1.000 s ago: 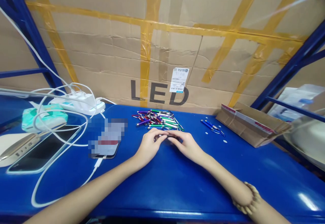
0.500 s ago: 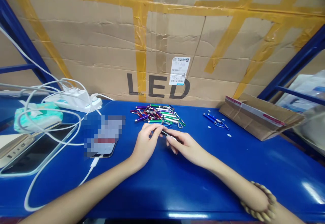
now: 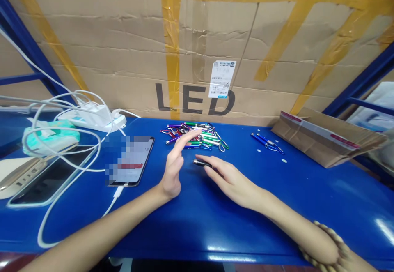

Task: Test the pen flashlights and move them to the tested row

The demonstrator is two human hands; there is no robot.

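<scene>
Left hand (image 3: 175, 164): lifted on edge, fingers spread and empty, tips reaching toward the pile of small torches (image 3: 197, 137).
Right hand (image 3: 228, 178): fingers laid flat over a dark torch (image 3: 201, 163), pinning it so it cannot roll; grip not clenched.
Dark torch: on the blue table (image 3: 215, 222), just in front of the pile.
Phone (image 3: 131, 161): left of the pile, on its cable.

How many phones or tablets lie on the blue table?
2: a phone left of the left hand, and a dark tablet near the left edge, under white cables. Others may be hidden.
</scene>
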